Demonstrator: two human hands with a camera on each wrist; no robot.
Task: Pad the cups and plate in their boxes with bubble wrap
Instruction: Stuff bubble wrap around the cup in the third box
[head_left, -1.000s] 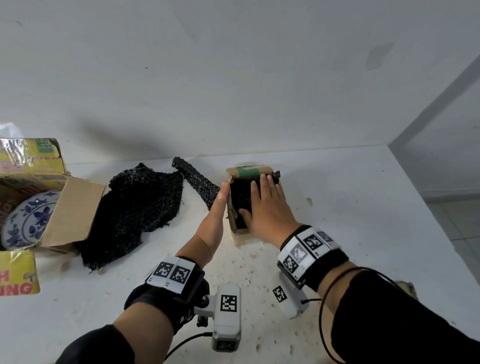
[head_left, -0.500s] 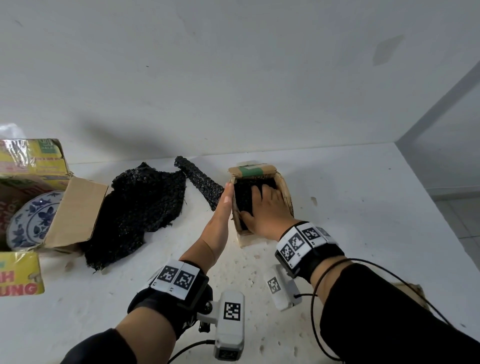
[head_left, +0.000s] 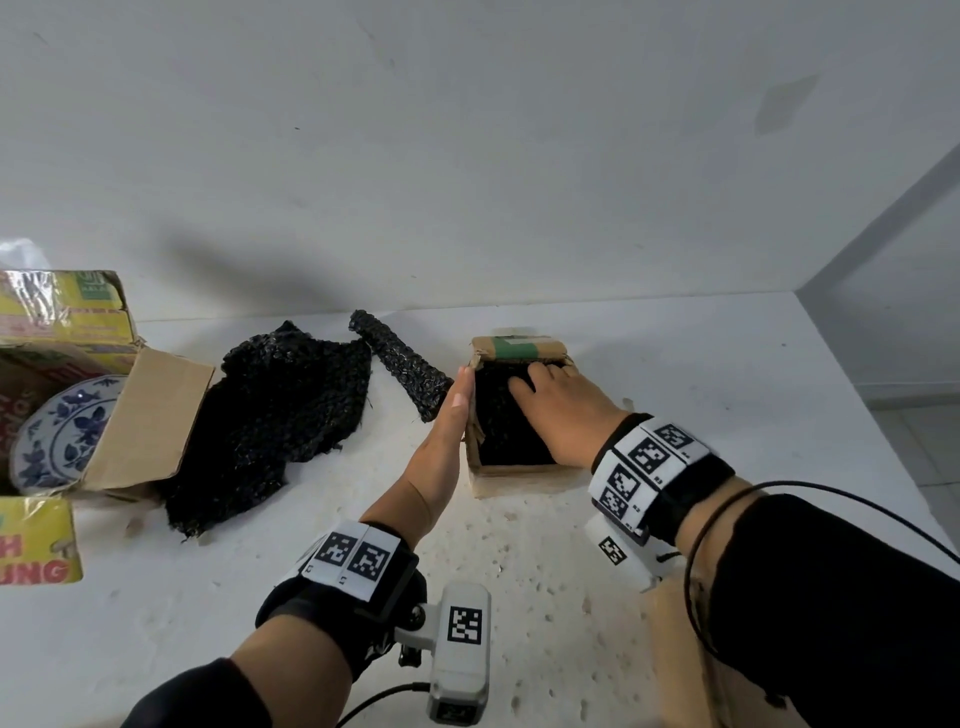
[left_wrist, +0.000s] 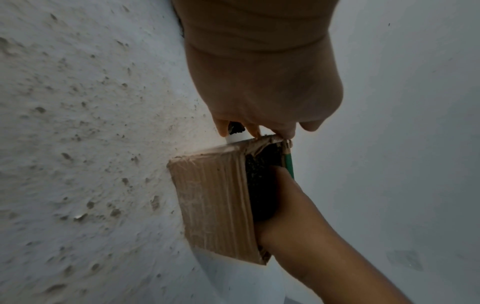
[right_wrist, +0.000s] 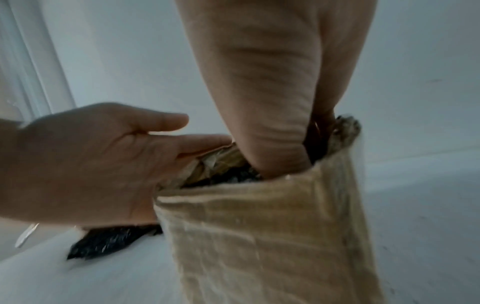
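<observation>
A small brown cardboard box (head_left: 519, 470) stands open in the middle of the white table. Black bubble wrap (head_left: 501, 431) fills it, and no cup shows under the wrap. My right hand (head_left: 553, 410) is down inside the box, its fingers pushing the wrap toward the far end by the green-taped flap (head_left: 519, 347). My left hand (head_left: 451, 415) lies flat and straight against the outside of the box's left wall. The left wrist view shows the box wall (left_wrist: 213, 197) with the wrap (left_wrist: 259, 174) under my right hand (left_wrist: 298, 216). In the right wrist view my right palm (right_wrist: 259, 102) sinks into the box (right_wrist: 259, 236).
At the far left a big yellow printed carton (head_left: 67, 312) lies open with a blue-and-white plate (head_left: 57, 436) inside and a brown flap (head_left: 148, 415) hanging out. A loose heap of black bubble wrap (head_left: 270, 415) and a rolled piece (head_left: 400, 374) lie between the carton and the box. The wall is close behind.
My right hand has slid forward and deeper into the small box, pushing the black wrap down inside it. My left hand has stayed against the box's left side.
</observation>
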